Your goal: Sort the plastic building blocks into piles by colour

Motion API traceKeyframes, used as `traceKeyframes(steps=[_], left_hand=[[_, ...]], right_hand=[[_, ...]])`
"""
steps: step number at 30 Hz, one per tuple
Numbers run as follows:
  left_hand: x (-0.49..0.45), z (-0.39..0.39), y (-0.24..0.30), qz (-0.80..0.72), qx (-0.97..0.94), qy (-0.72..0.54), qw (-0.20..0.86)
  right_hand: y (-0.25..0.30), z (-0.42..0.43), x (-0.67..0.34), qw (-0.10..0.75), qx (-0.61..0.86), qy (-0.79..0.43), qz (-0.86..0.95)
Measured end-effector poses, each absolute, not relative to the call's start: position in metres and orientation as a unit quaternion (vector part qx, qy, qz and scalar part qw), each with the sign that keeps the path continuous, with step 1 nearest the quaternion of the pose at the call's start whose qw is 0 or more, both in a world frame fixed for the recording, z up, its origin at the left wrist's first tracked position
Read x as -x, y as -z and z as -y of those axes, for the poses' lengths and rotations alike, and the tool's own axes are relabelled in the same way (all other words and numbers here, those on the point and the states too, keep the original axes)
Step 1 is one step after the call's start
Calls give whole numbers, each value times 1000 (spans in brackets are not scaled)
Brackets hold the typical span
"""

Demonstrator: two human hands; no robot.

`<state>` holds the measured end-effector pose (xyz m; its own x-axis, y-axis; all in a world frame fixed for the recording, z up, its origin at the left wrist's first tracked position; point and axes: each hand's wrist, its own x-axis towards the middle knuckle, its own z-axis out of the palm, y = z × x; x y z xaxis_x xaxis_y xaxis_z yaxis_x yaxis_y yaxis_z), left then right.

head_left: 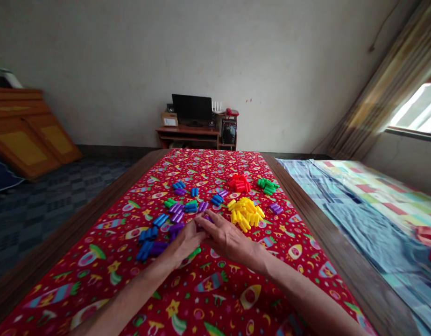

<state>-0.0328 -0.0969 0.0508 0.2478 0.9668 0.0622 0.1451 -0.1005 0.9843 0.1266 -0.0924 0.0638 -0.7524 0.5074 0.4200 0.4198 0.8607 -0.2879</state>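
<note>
My left hand and my right hand meet in the middle of a table covered with a red patterned cloth. The fingertips of both pinch together on a small purple peg. A green peg shows under my left hand. Beyond my right hand lies a heap of yellow pegs. A red heap and a green heap lie farther back. Blue and purple pegs are scattered to the left, a few green ones among them.
The table's wooden edge borders a bed with a checked sheet on the right. A desk with a dark monitor stands at the far wall. A wooden cabinet is at the left, a curtained window at the right.
</note>
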Motion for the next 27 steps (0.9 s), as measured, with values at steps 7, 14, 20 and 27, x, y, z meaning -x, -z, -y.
traceKeyframes(steps=[7, 14, 20, 27], left_hand=[[43, 89, -41, -451, -739, -363, 344], [76, 63, -33, -488, -825, -284, -4], [115, 36, -8, -552, -780, -293, -44], [140, 30, -11, -575, -781, -243, 4]], right_hand=[[-78, 46, -197, 333, 368, -5, 868], [-52, 4, -311, 312, 589, 14, 746], [-28, -6, -338, 283, 593, -75, 750], [-42, -5, -332, 315, 572, -49, 756]])
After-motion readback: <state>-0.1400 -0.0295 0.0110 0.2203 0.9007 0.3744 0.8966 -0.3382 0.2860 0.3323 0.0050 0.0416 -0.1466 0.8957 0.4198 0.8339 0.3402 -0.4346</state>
